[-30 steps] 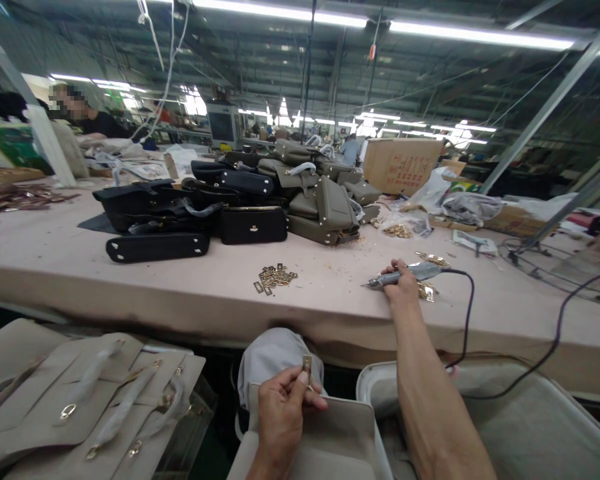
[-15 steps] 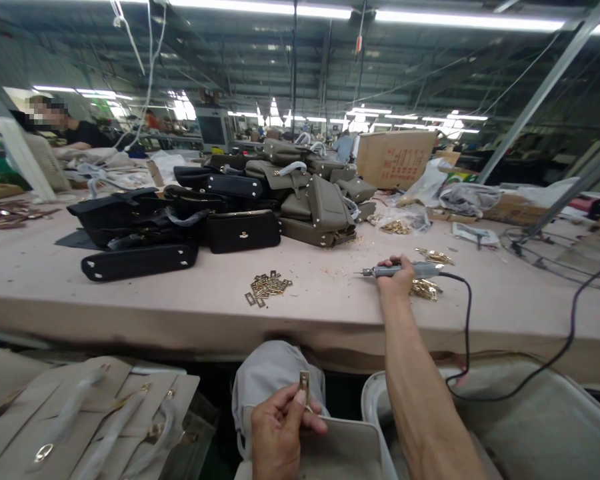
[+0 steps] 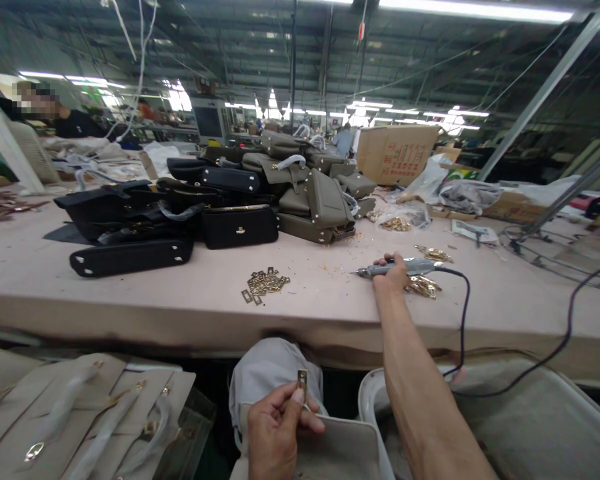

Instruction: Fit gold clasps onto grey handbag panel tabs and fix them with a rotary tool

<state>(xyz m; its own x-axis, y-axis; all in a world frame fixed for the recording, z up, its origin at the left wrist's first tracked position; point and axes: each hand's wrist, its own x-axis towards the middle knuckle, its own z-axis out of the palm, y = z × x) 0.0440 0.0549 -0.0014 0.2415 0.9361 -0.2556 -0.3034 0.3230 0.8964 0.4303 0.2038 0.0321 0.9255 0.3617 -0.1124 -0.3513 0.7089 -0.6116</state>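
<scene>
My left hand [image 3: 274,430] is low in the middle, thumb and fingers pinching a small brass-coloured metal plate [image 3: 303,381] with a slot in it. Just beneath it, a beige bag piece [image 3: 343,443] lies over my lap. My right hand [image 3: 393,275] reaches over the table, fingers wrapped round a grey electric screwdriver [image 3: 416,267]. Its bit points left, above the tabletop. Close behind that hand lies a pile of gold metal fittings [image 3: 424,287]. A heap of slotted metal plates [image 3: 265,285] sits on the table to the left.
Black handbags [image 3: 240,227] and olive handbags [image 3: 320,200] are piled across the table [image 3: 325,310]. Beige bags [image 3: 55,413] lie at lower left. The screwdriver's cord [image 3: 464,327] hangs over the front edge. A cardboard box [image 3: 396,155] stands behind; a person [image 3: 77,123] is at far left.
The view has shifted slightly. My right hand and the screwdriver have moved a little to the left over the table. My left hand keeps its pinch on the metal plate.
</scene>
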